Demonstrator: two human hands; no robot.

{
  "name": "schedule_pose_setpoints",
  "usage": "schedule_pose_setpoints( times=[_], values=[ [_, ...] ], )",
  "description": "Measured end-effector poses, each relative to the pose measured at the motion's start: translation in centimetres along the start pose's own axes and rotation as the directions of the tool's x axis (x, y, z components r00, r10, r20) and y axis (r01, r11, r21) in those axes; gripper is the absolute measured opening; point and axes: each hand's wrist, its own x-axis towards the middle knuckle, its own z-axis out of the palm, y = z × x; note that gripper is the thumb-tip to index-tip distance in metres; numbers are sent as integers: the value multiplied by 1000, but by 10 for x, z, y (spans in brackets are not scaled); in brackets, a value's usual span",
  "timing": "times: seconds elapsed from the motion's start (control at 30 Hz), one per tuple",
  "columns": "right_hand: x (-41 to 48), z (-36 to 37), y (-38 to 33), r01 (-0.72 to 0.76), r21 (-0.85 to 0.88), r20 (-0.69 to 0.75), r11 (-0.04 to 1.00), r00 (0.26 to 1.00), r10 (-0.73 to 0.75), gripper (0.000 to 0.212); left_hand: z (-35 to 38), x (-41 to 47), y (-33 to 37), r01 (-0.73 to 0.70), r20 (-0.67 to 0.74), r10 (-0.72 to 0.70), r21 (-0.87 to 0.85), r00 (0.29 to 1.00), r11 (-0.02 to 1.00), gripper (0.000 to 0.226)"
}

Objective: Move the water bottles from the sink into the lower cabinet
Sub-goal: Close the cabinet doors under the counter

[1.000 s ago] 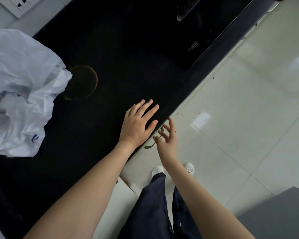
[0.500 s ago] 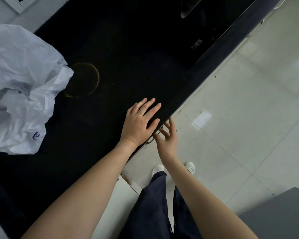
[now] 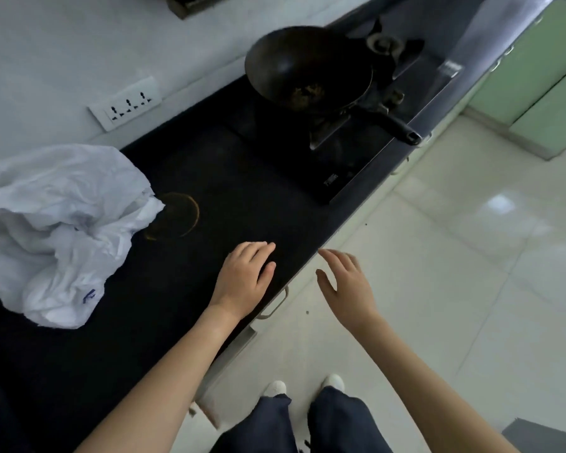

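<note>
Head camera: left hand [image 3: 242, 279] lies flat on the black tabletop [image 3: 209, 178]; right hand [image 3: 348, 289] spread open, holding nothing, just off its edge near the cabinet handle [image 3: 276, 304].

We saw dim, bluish indoor light. Black countertop [image 3: 242, 197] swallowed detail; pale floor [image 3: 471, 289] carried soft white glare patch. Wide-angle lens bowed straight edges near corners. Left hand [image 3: 242, 279] and right hand [image 3: 347, 289] looked slightly soft-edged.

The bare left hand [image 3: 242, 279] lies palm down, fingers together and slightly bent at the tips. The bare right hand [image 3: 347, 286] hovers beside it, fingers loosely spread, holding nothing.
</note>
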Motion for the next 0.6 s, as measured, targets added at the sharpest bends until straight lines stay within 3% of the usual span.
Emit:
schedule_pose_setpoints(
  times=[0.1,0.2,0.4,0.5,0.6],
  values=[
    [-1,-26,-22,171,-122,-89,978,979,-182,41,-30,-26,9,-1,-151,-1,-12,988,1000,47],
    [-6,-32,-37,265,-184,-75,947,956,-282,44,-41,-58,9,29,-228,-31,-9,973,1000,46],
    [-1,3,-25,391,-167,248,905,905,-346,56,0,-120,-5,281,-112,-278,6,954,960,52],
    [17,17,-24,496,-141,383,857,825,-415,59,18,-140,-3,469,-111,-465,6,878,883,55],
    [42,24,-31,624,-45,459,781,707,-538,55,14,-146,8,646,-220,-636,-37,739,763,56]
  ],
)
